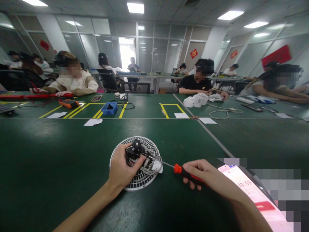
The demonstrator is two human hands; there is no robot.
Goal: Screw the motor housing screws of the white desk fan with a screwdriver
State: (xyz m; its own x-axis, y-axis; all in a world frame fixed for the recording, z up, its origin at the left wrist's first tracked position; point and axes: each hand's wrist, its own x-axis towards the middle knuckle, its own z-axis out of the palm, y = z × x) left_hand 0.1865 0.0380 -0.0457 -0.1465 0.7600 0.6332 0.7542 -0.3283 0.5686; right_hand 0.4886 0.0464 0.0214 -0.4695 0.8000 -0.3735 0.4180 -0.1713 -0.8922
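Observation:
My right hand [198, 174] is closed around the red and black handle of a screwdriver [178, 169]. Its long shaft points left into a black motor assembly [135, 149], where the tip is hidden. Fingers of my left hand [123, 167] wrap the motor from the left, thumb in front near the shaft's end. Beneath the motor lies a round white fan grille [138, 186] on the green table. A coiled grey cable [147, 169] and a white tag [157, 166] rest on the grille's right side.
A lit phone [251, 193] stands close by my right forearm. Across the table are a blue bin [109, 109], paper slips [93, 122], white parts [196, 100] and a loose cable [225, 112]. Several people sit working beyond.

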